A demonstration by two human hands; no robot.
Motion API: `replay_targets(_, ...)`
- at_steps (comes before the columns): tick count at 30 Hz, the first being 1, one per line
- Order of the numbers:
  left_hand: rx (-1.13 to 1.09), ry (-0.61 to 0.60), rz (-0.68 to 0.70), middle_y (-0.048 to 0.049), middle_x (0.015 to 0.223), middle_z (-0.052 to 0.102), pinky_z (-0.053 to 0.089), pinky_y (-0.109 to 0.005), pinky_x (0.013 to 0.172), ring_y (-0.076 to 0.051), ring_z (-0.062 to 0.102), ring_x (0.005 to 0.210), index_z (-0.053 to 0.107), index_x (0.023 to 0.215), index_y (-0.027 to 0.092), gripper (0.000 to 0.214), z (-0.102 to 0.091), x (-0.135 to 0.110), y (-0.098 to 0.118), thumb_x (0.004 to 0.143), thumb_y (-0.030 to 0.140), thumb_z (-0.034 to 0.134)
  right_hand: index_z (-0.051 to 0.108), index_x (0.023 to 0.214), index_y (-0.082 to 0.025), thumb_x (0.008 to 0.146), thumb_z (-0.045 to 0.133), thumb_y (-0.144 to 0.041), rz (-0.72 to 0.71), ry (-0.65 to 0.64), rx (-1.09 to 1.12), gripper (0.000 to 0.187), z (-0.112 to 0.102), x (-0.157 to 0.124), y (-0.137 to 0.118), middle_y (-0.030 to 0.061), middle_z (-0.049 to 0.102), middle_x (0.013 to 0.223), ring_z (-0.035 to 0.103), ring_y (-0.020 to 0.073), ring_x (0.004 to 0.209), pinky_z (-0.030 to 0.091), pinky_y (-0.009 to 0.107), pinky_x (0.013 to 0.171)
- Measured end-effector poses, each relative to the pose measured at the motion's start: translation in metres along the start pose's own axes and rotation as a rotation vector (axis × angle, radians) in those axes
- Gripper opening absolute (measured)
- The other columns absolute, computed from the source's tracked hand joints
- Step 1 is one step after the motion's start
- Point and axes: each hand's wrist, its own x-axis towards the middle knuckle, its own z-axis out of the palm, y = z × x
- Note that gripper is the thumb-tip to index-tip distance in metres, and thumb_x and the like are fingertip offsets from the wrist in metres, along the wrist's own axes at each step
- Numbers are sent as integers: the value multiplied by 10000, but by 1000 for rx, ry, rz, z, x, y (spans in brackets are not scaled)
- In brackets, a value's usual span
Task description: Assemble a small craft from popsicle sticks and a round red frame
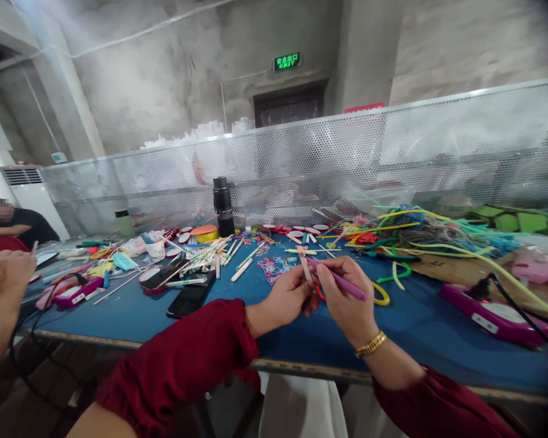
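In front of me, just above the blue table (251, 331), my left hand (288, 298) pinches a flat wooden craft stick (305, 265) that points away from me. My right hand (354, 304) is closed round a purple pen (349, 286), its tip end close to the stick. The two hands nearly touch, and the left fingertips are partly hidden. Small pink and blue loops (273, 268) lie scattered beyond my left hand. Beside my right hand is a yellow ring (382, 294), partly covered by it.
Phones (190, 298) and a pile of wooden sticks (210, 257) lie to the left. A black bottle (223, 208) stands at the back, before a perforated metal screen (301, 170). Purple corded devices (495, 316) flank me. At far left is another person's hand (10, 272).
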Motion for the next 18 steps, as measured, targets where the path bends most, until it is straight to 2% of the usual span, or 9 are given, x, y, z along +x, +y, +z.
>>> replay_targets(9, 6, -8, -26, 45, 617, 581, 333, -228, 436, -90, 483, 416, 543, 1086, 165, 734, 1, -2, 2, 788, 821, 684, 642, 854, -238, 938, 667, -390, 2, 5, 0, 175, 0, -1, 3, 20, 714, 710, 676, 177, 568, 520, 283, 489)
replay_targets(18, 2, 0, -10, 49, 612, 574, 341, -229, 437, -94, 478, 424, 511, 1020, 183, 711, 1, -2, 5, 772, 822, 698, 617, 833, -247, 925, 669, -376, 57, -41, 83, 167, 2, 0, -1, -10, 688, 647, 605, 149, 448, 481, 272, 418)
